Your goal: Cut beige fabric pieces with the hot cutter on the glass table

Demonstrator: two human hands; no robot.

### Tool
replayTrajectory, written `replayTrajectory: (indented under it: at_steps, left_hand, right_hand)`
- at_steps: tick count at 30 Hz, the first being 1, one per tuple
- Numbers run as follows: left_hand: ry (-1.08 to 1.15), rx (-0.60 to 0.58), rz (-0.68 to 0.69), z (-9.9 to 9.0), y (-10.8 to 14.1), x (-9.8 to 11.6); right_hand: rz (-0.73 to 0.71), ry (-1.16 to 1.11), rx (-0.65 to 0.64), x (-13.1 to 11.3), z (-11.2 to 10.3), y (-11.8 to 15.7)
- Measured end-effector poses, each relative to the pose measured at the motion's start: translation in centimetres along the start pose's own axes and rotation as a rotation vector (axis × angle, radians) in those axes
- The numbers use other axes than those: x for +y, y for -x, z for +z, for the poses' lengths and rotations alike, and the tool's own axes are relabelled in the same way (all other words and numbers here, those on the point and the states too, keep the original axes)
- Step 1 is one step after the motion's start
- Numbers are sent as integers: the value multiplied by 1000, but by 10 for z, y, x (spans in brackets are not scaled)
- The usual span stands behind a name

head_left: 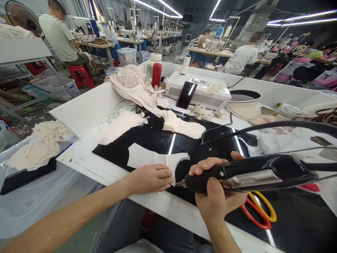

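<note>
My left hand (154,178) lies with fingers stretched out over the lower right part of a white fabric piece (147,157) on a black glossy sheet (155,140). The thumb is hidden. In my right hand (218,200) is a black corded handheld tool (252,172) with a metal plate on its side. Its narrow copper-coloured tip points left at the fabric edge beside my left fingertips; I cannot tell whether it touches. Scissors (271,211) with red and yellow handles lie under the tool.
Stacked beige fabric pieces (181,124), a lace bra pile (131,82), a phone (186,95), a white vented box (172,88) and a red bottle (156,75) stand beyond. A cable (279,124) crosses the right side. A plastic bin (39,196) is at left. People sit further off.
</note>
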State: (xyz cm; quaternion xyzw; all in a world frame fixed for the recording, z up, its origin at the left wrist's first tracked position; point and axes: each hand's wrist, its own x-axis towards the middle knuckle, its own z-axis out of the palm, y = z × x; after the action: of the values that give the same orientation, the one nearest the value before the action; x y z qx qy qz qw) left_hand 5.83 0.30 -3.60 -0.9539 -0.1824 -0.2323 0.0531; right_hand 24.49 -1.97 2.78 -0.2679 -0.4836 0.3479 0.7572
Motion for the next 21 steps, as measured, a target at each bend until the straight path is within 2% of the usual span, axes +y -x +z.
replayTrajectory:
  at_steps: [16, 21]
  left_hand:
    - [16, 5, 3, -2, -3, -1]
    - [70, 34, -9, -13, 0, 8]
  right_hand:
    - [45, 42, -24, 3, -1, 4]
    - [16, 61, -4, -4, -7, -12]
